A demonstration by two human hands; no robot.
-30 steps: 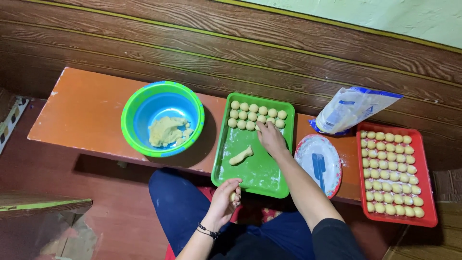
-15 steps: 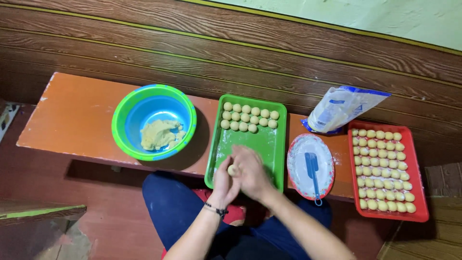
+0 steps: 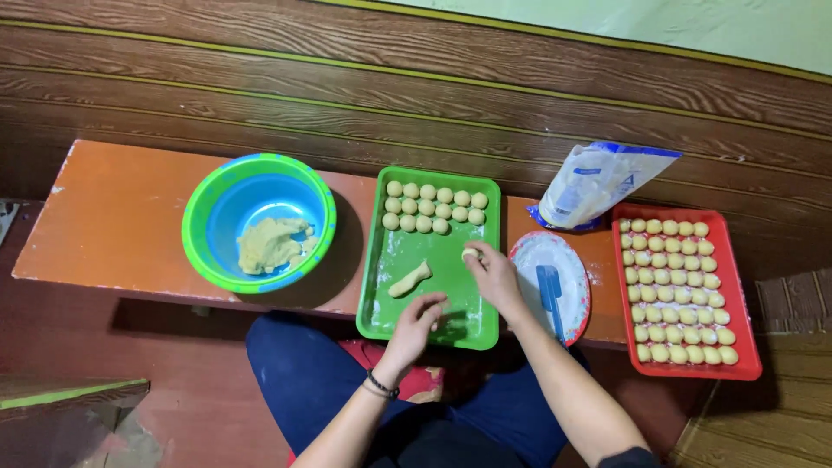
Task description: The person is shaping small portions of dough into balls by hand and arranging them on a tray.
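We sit at the bench (image 3: pixel 113 217). Green tray (image 3: pixel 482 184) at centre; dough log (image 3: pixel 409 280) lies on it, long axis slanting from lower left to upper right. Looks soft, light, easily dented; best pinched at one end. Left hand (image 3: pixel 419 319) hovers loosely open just beside it. Right hand (image 3: pixel 494 273) pinches a dough ball (image 3: pixel 470 254) below the rows.
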